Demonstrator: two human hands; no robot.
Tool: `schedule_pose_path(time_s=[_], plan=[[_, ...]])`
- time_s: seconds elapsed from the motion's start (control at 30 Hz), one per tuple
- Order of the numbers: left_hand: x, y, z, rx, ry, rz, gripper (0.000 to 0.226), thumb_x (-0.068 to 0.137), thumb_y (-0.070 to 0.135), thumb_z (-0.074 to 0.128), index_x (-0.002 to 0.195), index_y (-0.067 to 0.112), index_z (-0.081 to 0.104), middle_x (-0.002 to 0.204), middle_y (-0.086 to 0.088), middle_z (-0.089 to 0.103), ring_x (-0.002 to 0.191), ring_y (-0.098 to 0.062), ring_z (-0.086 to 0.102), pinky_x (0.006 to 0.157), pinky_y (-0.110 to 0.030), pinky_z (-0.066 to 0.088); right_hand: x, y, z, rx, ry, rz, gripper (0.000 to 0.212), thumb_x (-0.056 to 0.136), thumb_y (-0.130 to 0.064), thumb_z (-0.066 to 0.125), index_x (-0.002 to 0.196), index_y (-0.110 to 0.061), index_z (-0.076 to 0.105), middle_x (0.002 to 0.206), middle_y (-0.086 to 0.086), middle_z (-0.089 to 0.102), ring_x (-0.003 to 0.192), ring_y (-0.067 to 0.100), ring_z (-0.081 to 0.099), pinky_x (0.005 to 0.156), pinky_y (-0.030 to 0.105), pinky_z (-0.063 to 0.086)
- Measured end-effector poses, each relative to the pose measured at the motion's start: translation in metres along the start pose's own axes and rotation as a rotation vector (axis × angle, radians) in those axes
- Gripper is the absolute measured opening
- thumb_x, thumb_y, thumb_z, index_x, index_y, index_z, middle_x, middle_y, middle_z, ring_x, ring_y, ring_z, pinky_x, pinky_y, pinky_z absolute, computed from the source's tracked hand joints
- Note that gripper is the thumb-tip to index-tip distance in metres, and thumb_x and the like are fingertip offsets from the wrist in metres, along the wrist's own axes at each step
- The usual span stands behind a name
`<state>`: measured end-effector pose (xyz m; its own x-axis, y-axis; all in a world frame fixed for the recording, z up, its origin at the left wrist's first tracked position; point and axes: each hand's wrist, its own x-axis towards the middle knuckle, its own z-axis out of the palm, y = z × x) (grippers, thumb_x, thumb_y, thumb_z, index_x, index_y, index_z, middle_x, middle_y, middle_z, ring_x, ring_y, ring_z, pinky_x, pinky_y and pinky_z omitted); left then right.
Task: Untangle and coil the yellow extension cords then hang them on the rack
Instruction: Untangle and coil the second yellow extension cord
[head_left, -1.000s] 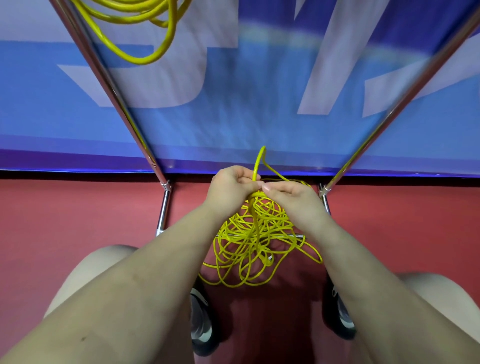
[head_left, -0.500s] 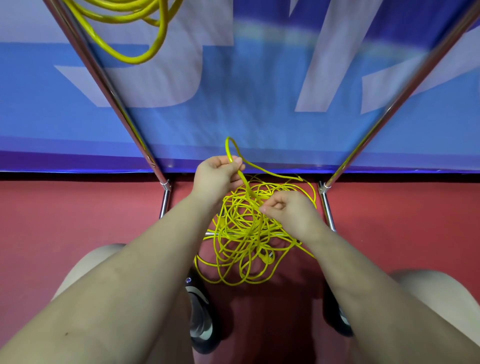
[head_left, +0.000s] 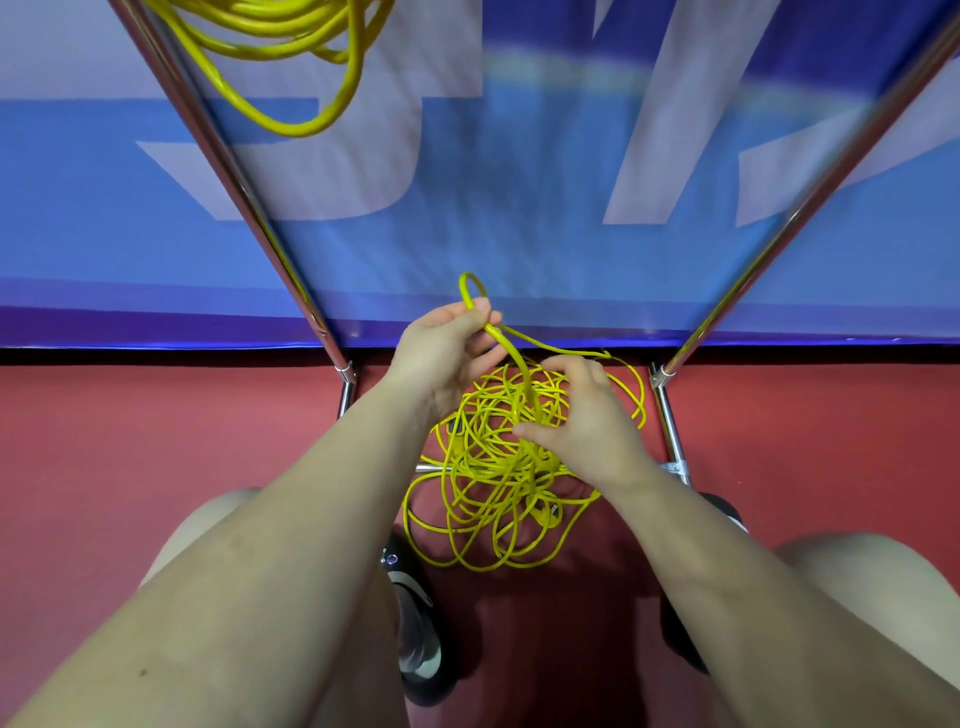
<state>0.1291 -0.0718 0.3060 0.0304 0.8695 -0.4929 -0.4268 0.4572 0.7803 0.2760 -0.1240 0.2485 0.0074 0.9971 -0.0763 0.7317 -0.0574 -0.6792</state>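
Observation:
A tangled yellow extension cord (head_left: 483, 488) lies in a loose heap on the red floor between the rack's legs. My left hand (head_left: 447, 348) pinches a small loop of that cord, lifted above the heap at its far side. My right hand (head_left: 587, 421) reaches down into the top of the tangle with fingers curled among the strands. A coiled yellow cord (head_left: 291, 57) hangs at the top left beside the rack's left pole (head_left: 234, 171).
The rack's right pole (head_left: 810, 208) slants up to the right, and its base bars and a wheel (head_left: 722, 509) sit by the heap. A blue and white banner (head_left: 519, 208) stands behind. My knees and shoes (head_left: 415, 623) frame the bottom.
My hands have parted: the left one lifted a loop of cord up and to the left, and the right one dropped down into the heap.

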Motion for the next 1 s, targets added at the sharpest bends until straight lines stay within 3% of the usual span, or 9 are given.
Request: schedule_pose_path(time_s=[0.1, 0.23, 0.4, 0.47, 0.57, 0.7, 0.83, 0.9, 1.0], plan=[[-0.002, 0.001, 0.005, -0.014, -0.091, -0.04, 0.012, 0.095, 0.009, 0.052, 0.085, 0.013, 0.057, 0.058, 0.008, 0.066, 0.051, -0.001, 0.062, 0.058, -0.019, 0.057, 0.002, 0.0, -0.001, -0.008, -0.137, -0.045, 0.066, 0.07, -0.037, 0.079, 0.129, -0.024, 0.051, 0.127, -0.003, 0.053, 0.121, 0.015, 0.044, 0.101, 0.026, 0.033], [0.001, 0.003, 0.004, -0.022, -0.066, -0.021, 0.012, 0.096, 0.012, 0.051, 0.085, 0.015, 0.057, 0.058, 0.01, 0.067, 0.052, 0.001, 0.062, 0.057, -0.017, 0.056, 0.003, 0.001, 0.003, 0.257, -0.163, 0.067, 0.026, 0.074, -0.033, 0.077, 0.095, -0.027, 0.062, 0.082, -0.011, 0.061, 0.078, 0.009, 0.058, 0.079, 0.029, 0.048], [0.004, -0.005, 0.002, 0.126, -0.108, -0.018, 0.01, 0.096, 0.027, 0.051, 0.095, 0.019, 0.057, 0.089, 0.002, 0.067, 0.081, -0.008, 0.062, 0.072, -0.024, 0.053, 0.007, 0.007, 0.001, 0.125, -0.011, 0.069, 0.024, 0.076, -0.043, 0.072, 0.086, -0.022, 0.066, 0.061, -0.01, 0.053, 0.065, 0.014, 0.051, 0.071, 0.037, 0.047], [0.002, -0.015, 0.0, 0.436, -0.176, -0.015, 0.012, 0.094, 0.032, 0.054, 0.093, 0.021, 0.06, 0.098, -0.003, 0.066, 0.081, -0.012, 0.061, 0.071, -0.023, 0.048, 0.008, 0.006, -0.003, 0.185, 0.042, 0.077, 0.026, 0.075, -0.047, 0.07, 0.08, -0.022, 0.065, 0.06, -0.005, 0.06, 0.062, 0.019, 0.056, 0.068, 0.04, 0.049], [-0.004, -0.027, -0.001, 0.721, -0.278, -0.023, 0.012, 0.094, 0.026, 0.057, 0.086, 0.019, 0.064, 0.084, -0.003, 0.068, 0.068, -0.012, 0.062, 0.066, -0.027, 0.045, 0.011, 0.003, -0.01, 0.313, 0.103, 0.117, 0.023, 0.08, -0.038, 0.068, 0.07, -0.018, 0.062, 0.063, 0.003, 0.067, 0.062, 0.025, 0.063, 0.067, 0.046, 0.052], [-0.006, -0.024, 0.001, 0.642, -0.311, -0.055, 0.017, 0.099, 0.019, 0.046, 0.091, 0.012, 0.059, 0.078, -0.002, 0.066, 0.048, -0.005, 0.063, 0.05, -0.017, 0.049, 0.011, -0.002, -0.021, 0.342, 0.157, 0.116, 0.026, 0.087, -0.029, 0.063, 0.076, -0.006, 0.067, 0.06, 0.002, 0.061, 0.054, 0.014, 0.053, 0.061, 0.03, 0.043], [-0.007, -0.027, 0.004, 0.624, -0.258, -0.032, 0.022, 0.101, 0.019, 0.041, 0.089, 0.01, 0.057, 0.072, -0.004, 0.063, 0.041, -0.007, 0.059, 0.042, -0.017, 0.047, 0.011, 0.0, -0.016, 0.364, 0.207, 0.186, 0.035, 0.091, -0.029, 0.058, 0.076, 0.002, 0.064, 0.059, 0.01, 0.055, 0.049, 0.014, 0.042, 0.054, 0.029, 0.036], [-0.004, -0.029, 0.005, 0.614, -0.194, -0.017, 0.024, 0.101, 0.018, 0.042, 0.083, 0.011, 0.056, 0.067, -0.003, 0.063, 0.039, -0.007, 0.058, 0.042, -0.02, 0.046, 0.016, 0.004, -0.012, 0.416, 0.238, 0.244, 0.036, 0.092, -0.029, 0.056, 0.075, 0.002, 0.064, 0.065, 0.015, 0.063, 0.059, 0.021, 0.059, 0.063, 0.035, 0.049], [0.002, -0.031, 0.005, 0.59, -0.111, 0.009, 0.025, 0.101, 0.019, 0.042, 0.081, 0.012, 0.055, 0.067, -0.001, 0.063, 0.039, -0.006, 0.057, 0.05, -0.027, 0.043, 0.023, 0.007, -0.009, 0.578, 0.27, 0.328, 0.027, 0.094, -0.028, 0.052, 0.071, -0.018, 0.063, 0.082, 0.011, 0.071, 0.081, 0.024, 0.069, 0.085, 0.047, 0.052]])
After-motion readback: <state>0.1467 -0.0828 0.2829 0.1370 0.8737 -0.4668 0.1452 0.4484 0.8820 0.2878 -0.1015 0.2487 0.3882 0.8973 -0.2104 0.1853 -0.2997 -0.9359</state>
